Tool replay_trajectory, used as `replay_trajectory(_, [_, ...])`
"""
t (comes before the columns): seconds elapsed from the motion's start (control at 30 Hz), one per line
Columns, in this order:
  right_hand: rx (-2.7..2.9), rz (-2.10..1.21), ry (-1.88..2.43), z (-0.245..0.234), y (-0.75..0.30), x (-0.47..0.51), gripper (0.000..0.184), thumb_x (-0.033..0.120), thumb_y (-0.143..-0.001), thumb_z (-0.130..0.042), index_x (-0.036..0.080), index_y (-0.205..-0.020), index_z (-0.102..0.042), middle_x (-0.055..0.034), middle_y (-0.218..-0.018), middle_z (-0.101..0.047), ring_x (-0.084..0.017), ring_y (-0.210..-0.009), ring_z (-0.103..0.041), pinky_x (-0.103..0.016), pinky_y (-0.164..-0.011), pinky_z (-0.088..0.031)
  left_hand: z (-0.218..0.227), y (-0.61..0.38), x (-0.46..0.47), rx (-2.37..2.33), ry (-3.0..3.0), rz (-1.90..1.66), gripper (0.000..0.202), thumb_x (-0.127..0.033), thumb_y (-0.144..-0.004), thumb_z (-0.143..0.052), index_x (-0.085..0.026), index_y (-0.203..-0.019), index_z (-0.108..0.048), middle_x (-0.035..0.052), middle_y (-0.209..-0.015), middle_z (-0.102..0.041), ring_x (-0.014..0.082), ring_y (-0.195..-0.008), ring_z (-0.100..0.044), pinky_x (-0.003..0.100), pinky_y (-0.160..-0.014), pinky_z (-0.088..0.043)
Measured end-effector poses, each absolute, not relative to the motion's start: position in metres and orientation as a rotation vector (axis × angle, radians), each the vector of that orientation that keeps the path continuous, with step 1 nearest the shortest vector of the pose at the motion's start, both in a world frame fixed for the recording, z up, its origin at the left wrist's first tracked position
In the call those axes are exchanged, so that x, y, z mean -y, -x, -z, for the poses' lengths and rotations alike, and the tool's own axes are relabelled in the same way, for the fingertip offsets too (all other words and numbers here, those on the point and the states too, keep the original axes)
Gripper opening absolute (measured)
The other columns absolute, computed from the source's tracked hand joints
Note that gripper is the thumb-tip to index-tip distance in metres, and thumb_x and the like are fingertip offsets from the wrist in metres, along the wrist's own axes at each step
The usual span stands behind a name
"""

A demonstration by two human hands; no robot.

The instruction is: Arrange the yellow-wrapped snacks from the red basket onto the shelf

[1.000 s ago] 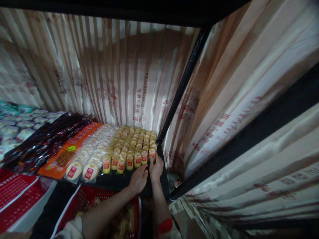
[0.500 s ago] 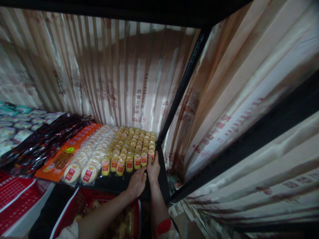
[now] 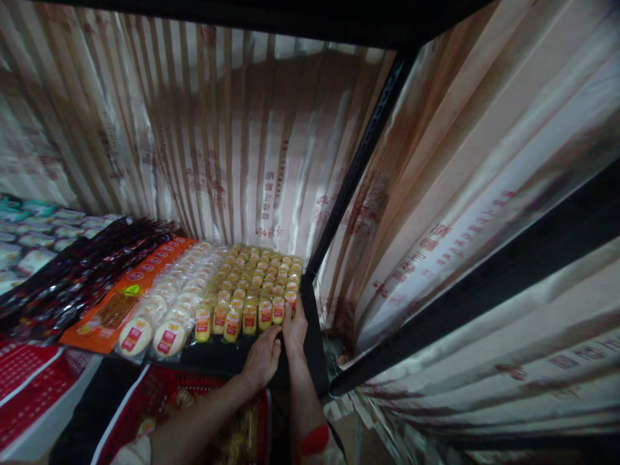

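Small yellow packaged cakes (image 3: 250,316) with red-and-white labels stand in tight rows on the black shelf (image 3: 314,342). My right hand (image 3: 294,328) is at the right end of the front row, its fingers around the lower part of the end packaged cake (image 3: 290,299). Just left of it and lower, my left hand (image 3: 261,359) is closed, fingers curled and close to my right hand. Whether anything is inside the left hand is hidden.
Left of the cakes lie round white packaged cakes (image 3: 170,337), an orange snack packet (image 3: 104,323) and dark packets (image 3: 58,290). Below the shelf is a red basket (image 3: 130,403) with wrapped items. A black post (image 3: 358,161) and pleated curtain (image 3: 232,142) bound the corner.
The view has shifted slightly. Both hands keep nearly the same place at the front row.
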State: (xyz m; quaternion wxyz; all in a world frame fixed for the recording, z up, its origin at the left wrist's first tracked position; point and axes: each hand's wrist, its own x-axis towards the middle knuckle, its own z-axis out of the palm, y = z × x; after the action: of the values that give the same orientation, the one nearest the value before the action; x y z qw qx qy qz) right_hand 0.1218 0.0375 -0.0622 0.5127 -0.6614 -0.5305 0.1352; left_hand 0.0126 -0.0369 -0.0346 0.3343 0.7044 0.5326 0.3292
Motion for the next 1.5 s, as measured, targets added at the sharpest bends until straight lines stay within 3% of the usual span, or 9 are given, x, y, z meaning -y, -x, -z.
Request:
replay_trajectory(0.13, [1.258,-0.298,1.605,0.063,-0.120,-0.039,0.057,0.043,-0.086,-0.029,0.009,-0.129,-0.047,-0.0169,-0.132,-0.050,-0.023,-0.127,-0.042,-0.039,-0.103,-0.035,0.040,-0.012,0.035,-1.391,-1.926,-0.909,0.046,-0.017,-0.082,-0.031,-0.010,-0.123,-0.051,0.0141,-0.130,-0.053,0.0203,-0.125,-0.045,0.040,-0.110,-0.033])
replay_trajectory(0.47, [1.270,-0.342,1.575,0.062,-0.120,-0.039,0.059,0.044,-0.085,-0.030,0.008,-0.128,-0.048,-0.0171,-0.133,-0.050,-0.022,-0.126,-0.044,-0.037,-0.104,-0.035,0.046,-0.012,0.034,-1.400,-1.881,-0.907,0.045,-0.017,-0.083,-0.031,-0.011,-0.122,-0.051,0.0132,-0.127,-0.055,0.0186,-0.123,-0.047,0.038,-0.111,-0.032])
replay_trajectory(0.9, [1.103,-0.355,1.636,0.058,-0.119,-0.040,0.067,0.049,-0.085,-0.029,0.007,-0.136,-0.037,-0.0168,-0.140,-0.041,-0.024,-0.131,-0.037,-0.040,-0.106,-0.031,0.061,-0.010,0.032,-1.351,-1.945,-1.127,0.040,-0.019,-0.084,-0.032,-0.010,-0.117,-0.053,0.0158,-0.112,-0.063,0.0220,-0.110,-0.057,0.045,-0.098,-0.046])
replay_trajectory(1.1, [1.194,-0.448,1.623,0.057,-0.115,-0.039,0.065,0.047,-0.084,-0.026,0.008,-0.134,-0.041,-0.0155,-0.138,-0.044,-0.023,-0.130,-0.039,-0.039,-0.107,-0.029,0.063,-0.009,0.032,-1.312,-2.015,-1.176,0.037,-0.017,-0.084,-0.035,-0.014,-0.116,-0.054,0.0131,-0.109,-0.064,0.0200,-0.106,-0.059,0.041,-0.094,-0.049])
replay_trajectory(1.23, [1.129,-0.487,1.614,0.053,-0.116,-0.037,0.068,0.049,-0.084,-0.027,0.007,-0.137,-0.037,-0.0149,-0.142,-0.038,-0.023,-0.133,-0.034,-0.038,-0.109,-0.025,0.067,-0.009,0.032,-1.325,-2.122,-1.217,0.039,-0.014,-0.084,-0.033,-0.012,-0.116,-0.054,0.0138,-0.107,-0.065,0.0196,-0.105,-0.060,0.039,-0.090,-0.052])
replay_trajectory(1.37, [1.012,-0.601,1.551,0.046,-0.119,-0.034,0.075,0.058,-0.083,-0.025,0.007,-0.138,-0.034,-0.0132,-0.145,-0.034,-0.022,-0.135,-0.030,-0.037,-0.111,-0.021,0.062,-0.008,0.032,-1.269,-2.375,-1.267,0.043,-0.007,-0.079,-0.033,-0.012,-0.116,-0.054,0.0129,-0.112,-0.064,0.0195,-0.106,-0.058,0.040,-0.091,-0.052])
replay_trajectory(1.5, [0.863,-0.698,1.428,0.039,-0.124,-0.032,0.081,0.065,-0.082,-0.022,0.009,-0.139,-0.034,-0.0098,-0.146,-0.032,-0.019,-0.136,-0.028,-0.033,-0.112,-0.020,0.044,-0.009,0.025,-1.306,-2.649,-1.221,0.041,-0.008,-0.081,-0.036,-0.014,-0.117,-0.056,0.0102,-0.124,-0.059,0.0216,-0.121,-0.048,0.042,-0.099,-0.045])
